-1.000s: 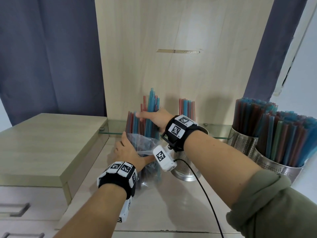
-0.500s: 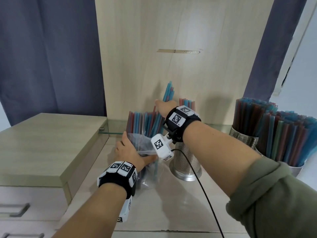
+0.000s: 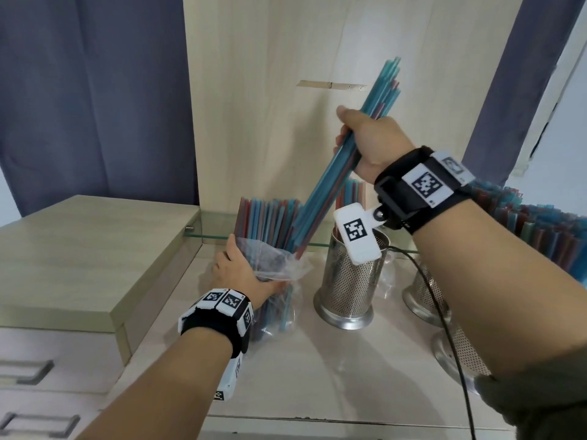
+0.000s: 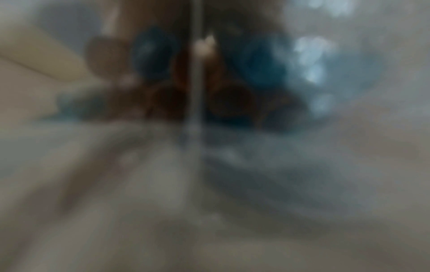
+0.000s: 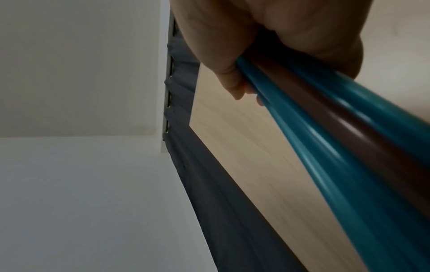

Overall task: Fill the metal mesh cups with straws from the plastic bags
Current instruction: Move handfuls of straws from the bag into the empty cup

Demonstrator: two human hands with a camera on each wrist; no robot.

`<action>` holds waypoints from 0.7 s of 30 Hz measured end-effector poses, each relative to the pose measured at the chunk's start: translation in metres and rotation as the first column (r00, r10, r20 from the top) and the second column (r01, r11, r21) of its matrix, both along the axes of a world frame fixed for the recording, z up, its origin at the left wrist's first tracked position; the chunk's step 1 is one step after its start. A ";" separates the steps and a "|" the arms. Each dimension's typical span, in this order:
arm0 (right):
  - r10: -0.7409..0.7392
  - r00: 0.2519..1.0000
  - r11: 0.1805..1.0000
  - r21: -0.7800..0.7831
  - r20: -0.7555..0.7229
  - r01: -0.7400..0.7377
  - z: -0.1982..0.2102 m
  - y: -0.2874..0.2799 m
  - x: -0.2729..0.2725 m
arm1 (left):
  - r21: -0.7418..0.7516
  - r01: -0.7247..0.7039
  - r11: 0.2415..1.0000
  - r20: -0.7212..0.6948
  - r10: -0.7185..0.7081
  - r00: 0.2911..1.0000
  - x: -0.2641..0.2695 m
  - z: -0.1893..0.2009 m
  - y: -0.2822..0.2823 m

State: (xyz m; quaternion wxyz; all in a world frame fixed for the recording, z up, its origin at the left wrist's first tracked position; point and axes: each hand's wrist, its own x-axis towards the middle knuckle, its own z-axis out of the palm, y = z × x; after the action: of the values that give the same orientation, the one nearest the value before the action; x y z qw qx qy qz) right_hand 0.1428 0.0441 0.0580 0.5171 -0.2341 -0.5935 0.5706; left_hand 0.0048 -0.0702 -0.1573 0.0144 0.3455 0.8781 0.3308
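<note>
Bench (image 3: 317, 369): pale, glossy surface carrying the bag and the cups, beside a light wooden cabinet top (image 3: 79, 249).
Filled cups: two perforated metal cups at the right, the nearer (image 3: 460, 354) and the farther (image 3: 424, 296), packed with teal and red straws (image 3: 540, 230).
Target cup: shiny perforated steel cup with a flared foot (image 3: 349, 287), upright just right of the bag, holding only a few straws at its back side; mouth partly hidden by the wrist camera.
Plastic bag: clear, crinkled bag (image 3: 279, 265) standing on the bench, many teal and red straws upright inside.
Left hand (image 3: 241, 274): wrapped round the bag near its mouth, fingers curled on the plastic, steadying it; left wrist view too blurred to add anything.
Right hand (image 3: 371, 141): raised high, fingers (image 5: 235, 86) closed tight round the pulled bundle.
Pulled bundle: slim sheaf of long teal and brownish-red straws (image 3: 343, 166), tilted, lower tips at the bag mouth, not plainly clear of it.
Step in hand: lifting the sheaf out, then over to the target cup.
Doing it well: raise until the lower tips clear the plastic; hold the bag down meanwhile; turn the sheaf upright over the cup mouth; lower before loosening, lest straws splay or snag the rim.
</note>
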 end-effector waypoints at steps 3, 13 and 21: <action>0.027 0.995 0.999 -0.024 -0.096 -0.029 0.012 -0.003 0.021 | 0.004 0.001 1.000 -0.008 -0.001 1.000 0.001 0.000 0.000; -0.213 0.971 0.945 0.231 -0.106 0.232 0.027 0.014 0.069 | -0.025 -0.007 1.000 -0.016 0.006 1.000 -0.003 -0.002 0.002; -0.209 0.933 0.965 0.215 0.293 0.149 -0.040 0.044 0.044 | 0.007 -0.001 1.000 -0.005 0.001 1.000 -0.002 -0.001 0.002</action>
State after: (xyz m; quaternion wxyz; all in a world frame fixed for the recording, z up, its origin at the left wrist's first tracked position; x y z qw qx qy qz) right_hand 0.1873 0.0884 0.0181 0.4865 -0.3245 -0.6955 0.4175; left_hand 0.0032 -0.0678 -0.1588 0.0108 0.3461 0.8770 0.3331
